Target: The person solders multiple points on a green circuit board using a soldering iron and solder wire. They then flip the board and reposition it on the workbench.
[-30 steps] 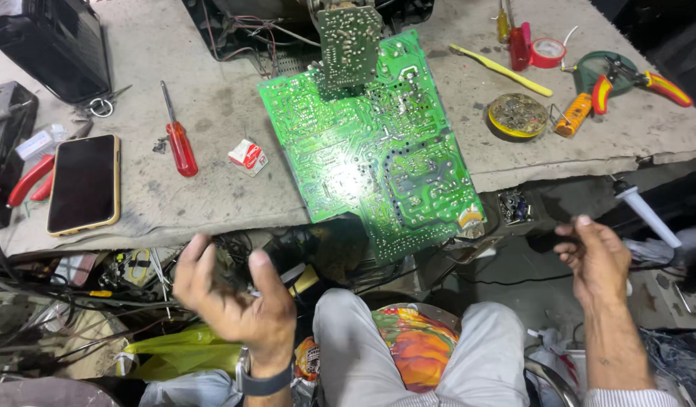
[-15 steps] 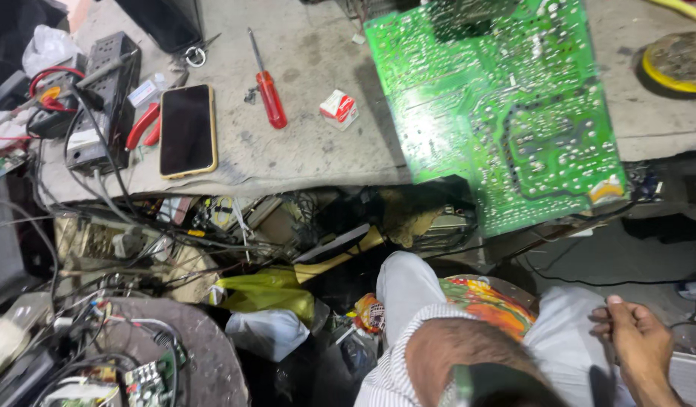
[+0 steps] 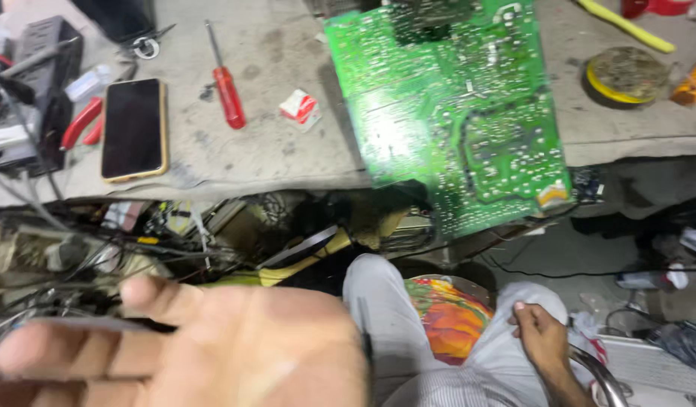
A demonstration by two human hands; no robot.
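Left hand [image 3: 212, 347] raised close to the camera, blurred, fingers spread and empty. Right hand [image 3: 540, 339] resting low on the lap, fingers loosely curled, holding nothing visible, beside a colourful round seat [image 3: 450, 316]. Green circuit board [image 3: 453, 113] lying solder-side up on the grey workbench [image 3: 288, 151], well ahead of both hands, long axis running away and slightly leftward, near corner overhanging the bench edge. Right hand nearer that corner. Red screwdriver [image 3: 226, 79] and dark phone [image 3: 133, 128] left of the board, further from the hands
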